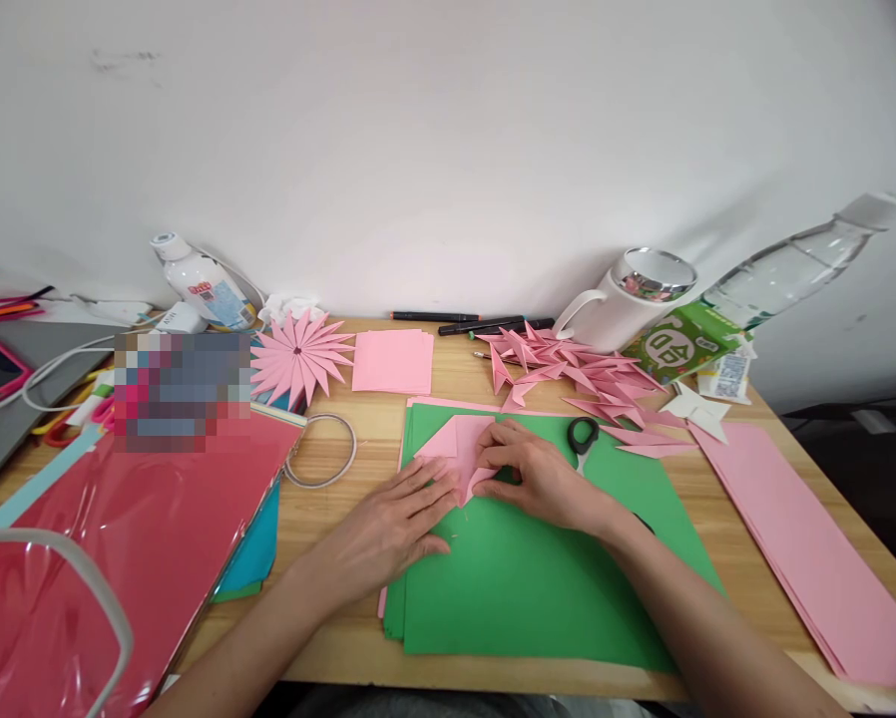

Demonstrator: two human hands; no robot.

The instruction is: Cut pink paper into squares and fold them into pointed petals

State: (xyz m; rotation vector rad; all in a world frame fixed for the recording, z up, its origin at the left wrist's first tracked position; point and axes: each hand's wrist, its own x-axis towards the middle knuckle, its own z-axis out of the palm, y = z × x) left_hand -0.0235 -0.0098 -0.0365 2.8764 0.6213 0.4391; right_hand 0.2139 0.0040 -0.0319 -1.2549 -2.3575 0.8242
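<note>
A small sheet of pink paper [467, 444], partly folded, lies on a stack of green paper [545, 588]. Across its left folded flap rests my left hand [399, 519], flat with the fingers stretched out. At the sheet's right side, my right hand [534, 469] pinches the edge between thumb and fingers and curls it up. Black-handled scissors [583, 436] lie just beyond the right hand, partly hidden under the forearm. Behind the green stack sits a pile of square pink sheets [392, 361], with a pink folded-paper star wheel [298, 354] to its left.
Folded pink pieces [568, 369] are heaped at the back right, before a white mug [628, 299], a green box [679, 344] and a leaning clear bottle [799, 259]. Pink strips [814, 548] lie right. Leftward are a tape roll [320, 451], red sheets [141, 529] and a white bottle [205, 284].
</note>
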